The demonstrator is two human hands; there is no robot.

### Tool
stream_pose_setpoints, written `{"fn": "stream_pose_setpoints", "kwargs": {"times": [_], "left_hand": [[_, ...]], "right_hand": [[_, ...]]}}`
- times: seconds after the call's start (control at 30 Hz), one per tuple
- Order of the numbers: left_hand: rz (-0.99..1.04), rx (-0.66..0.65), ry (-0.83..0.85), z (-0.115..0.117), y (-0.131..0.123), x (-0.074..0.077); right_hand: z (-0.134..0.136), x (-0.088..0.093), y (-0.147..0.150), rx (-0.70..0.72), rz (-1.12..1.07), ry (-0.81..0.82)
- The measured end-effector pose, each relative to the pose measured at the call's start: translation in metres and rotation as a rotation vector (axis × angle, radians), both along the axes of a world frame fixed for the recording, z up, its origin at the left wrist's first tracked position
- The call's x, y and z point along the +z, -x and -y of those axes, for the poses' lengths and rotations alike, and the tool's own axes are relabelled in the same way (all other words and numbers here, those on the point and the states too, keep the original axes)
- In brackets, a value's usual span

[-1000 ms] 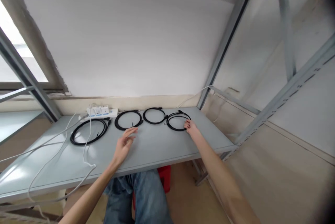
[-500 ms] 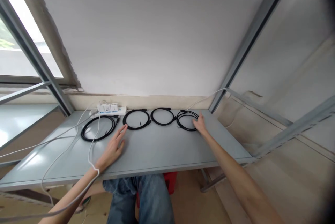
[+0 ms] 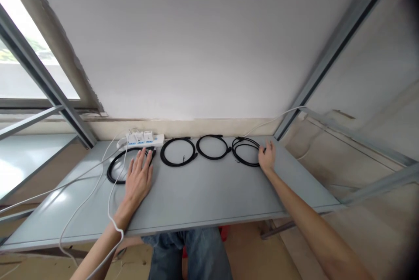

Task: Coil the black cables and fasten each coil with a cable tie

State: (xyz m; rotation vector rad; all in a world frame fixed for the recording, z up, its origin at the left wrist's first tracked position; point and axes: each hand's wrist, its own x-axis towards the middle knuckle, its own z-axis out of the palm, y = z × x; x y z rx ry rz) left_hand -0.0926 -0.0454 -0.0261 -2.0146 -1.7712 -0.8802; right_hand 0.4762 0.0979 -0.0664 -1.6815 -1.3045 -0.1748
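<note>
Black cables lie coiled in a row on the grey table: one at the far left [image 3: 113, 168], one left of the middle [image 3: 164, 153], one right of the middle [image 3: 212, 158] and one at the right [image 3: 240, 158]. My left hand [image 3: 139, 175] is spread over the right part of the far-left coil, partly hiding it, and holds nothing. My right hand [image 3: 267, 156] rests at the right edge of the rightmost coil, its fingers apart.
A white power strip [image 3: 159, 140] with plugs stands at the back left. White cables [image 3: 109, 201] cross the table's left side and my left forearm. Metal frame posts [image 3: 301, 97] rise at both sides, and a wall stands behind.
My left hand has moved left, from beside the second coil onto the far-left coil, and its fingers have spread. My right hand has shifted slightly outward. The view has also shifted.
</note>
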Motion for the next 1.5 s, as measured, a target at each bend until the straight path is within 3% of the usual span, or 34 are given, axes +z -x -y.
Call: {"fn": "stream_pose_setpoints", "kwargs": {"times": [0.23, 0.43, 0.6, 0.73, 0.9, 1.03, 1.2, 1.5], "left_hand": [[0.348, 0.334, -0.038, -0.001, 0.020, -0.003], [0.255, 0.247, 0.057, -0.009, 0.017, -0.014], [0.418, 0.341, 0.014, -0.010, 0.024, -0.016], [0.481, 0.390, -0.046, -0.008, 0.026, -0.013], [0.410, 0.304, -0.109, -0.006, 0.022, -0.012], [0.252, 0.147, -0.140, -0.005, 0.018, -0.010], [0.043, -0.025, -0.044, -0.005, 0.012, -0.006], [-0.013, -0.050, 0.029, -0.004, 0.008, -0.004]], "right_hand": [[0.007, 0.006, 0.009, -0.091, 0.136, -0.005], [0.016, 0.016, 0.027, 0.081, 0.374, 0.082], [0.019, 0.018, 0.033, 0.174, 0.410, 0.118], [0.018, 0.016, 0.034, 0.169, 0.421, 0.104], [0.015, 0.011, 0.031, 0.171, 0.432, 0.087], [0.009, 0.006, 0.028, 0.175, 0.428, 0.088], [0.005, 0.005, 0.025, 0.178, 0.436, 0.119], [0.003, 0.004, 0.024, 0.208, 0.417, 0.149]]}}
